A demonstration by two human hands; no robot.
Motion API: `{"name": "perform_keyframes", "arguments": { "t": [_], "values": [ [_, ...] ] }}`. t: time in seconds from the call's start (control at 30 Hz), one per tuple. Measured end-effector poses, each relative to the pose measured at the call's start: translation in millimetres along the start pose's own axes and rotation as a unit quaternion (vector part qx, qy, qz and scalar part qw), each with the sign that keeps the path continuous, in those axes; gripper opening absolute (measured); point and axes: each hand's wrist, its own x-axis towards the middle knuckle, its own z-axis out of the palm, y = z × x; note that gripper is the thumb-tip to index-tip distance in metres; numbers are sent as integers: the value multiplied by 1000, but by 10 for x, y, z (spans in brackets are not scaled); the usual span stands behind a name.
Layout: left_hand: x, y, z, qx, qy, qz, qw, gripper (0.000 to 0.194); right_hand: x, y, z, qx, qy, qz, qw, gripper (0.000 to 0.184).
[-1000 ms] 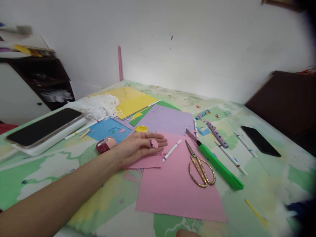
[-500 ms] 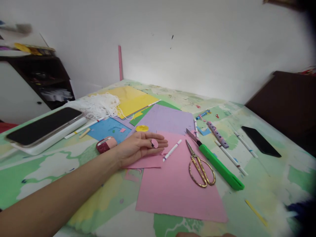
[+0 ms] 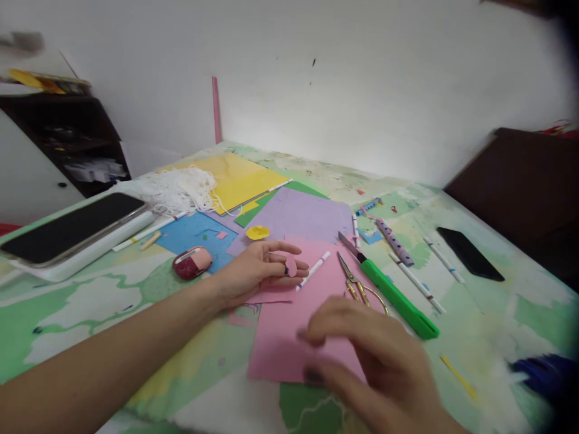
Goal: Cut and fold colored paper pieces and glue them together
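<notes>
My left hand point(image 3: 253, 268) is palm up over the pink paper, its thumb with a dark nail pressing a small rounded pink paper piece point(image 3: 291, 267) against the fingers. My right hand point(image 3: 375, 355) hovers at the lower right, blurred, thumb and fingers apart with nothing between them. Under it lies a large pink paper sheet point(image 3: 275, 349). Gold-handled scissors point(image 3: 353, 281) are partly covered by my right hand. Beside them is a green utility knife point(image 3: 398, 298) with its blade out. A white marker point(image 3: 319, 268) lies just past my left fingertips.
Purple point(image 3: 303, 214), yellow point(image 3: 244, 178) and blue paper point(image 3: 190, 235) lie further back, with white string point(image 3: 181, 190) at the left. A phone point(image 3: 76, 226) rests on a white box; a black phone point(image 3: 470, 253) lies at the right. A maroon-and-pink case point(image 3: 192, 263) is near my left wrist.
My right hand has risen into view from the bottom edge, over the pink sheet and scissors. The pink piece in my left hand has turned and the fingers curl slightly more.
</notes>
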Motion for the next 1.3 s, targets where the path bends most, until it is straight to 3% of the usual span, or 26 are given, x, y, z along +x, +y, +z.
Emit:
{"name": "perform_keyframes", "arguments": {
  "t": [0.07, 0.17, 0.4, 0.6, 0.93, 1.03, 1.13, 1.3],
  "values": [
    [-21, -48, 53, 18, -11, -3, 1000, 37, 416, -38, 7, -84, 58, 5, 995, 18],
    [-43, -117, 112, 26, -44, 7, 999, 41, 636, 60, 83, -157, 83, 17, 984, 16],
    [-67, -133, 131, 110, -30, 40, 993, 47, 605, 219, 165, -179, 78, 65, 979, 9],
    [-94, -143, 153, 169, -19, 48, 984, 51, 631, 214, 171, -195, 81, 47, 976, 14],
    [-115, -110, 193, 213, -9, 61, 975, 41, 620, 254, 164, -206, 77, 66, 973, 12],
    [-117, -97, 211, 198, 6, 52, 979, 37, 618, 249, 151, -163, 77, 100, 978, 12],
    [-100, -104, 210, 140, 20, 31, 989, 31, 635, 270, 148, -37, 95, 167, 981, 10],
    [-55, -130, 170, 76, 13, 17, 997, 24, 694, 329, 151, 199, 127, 268, 934, 4]
  ]
}}
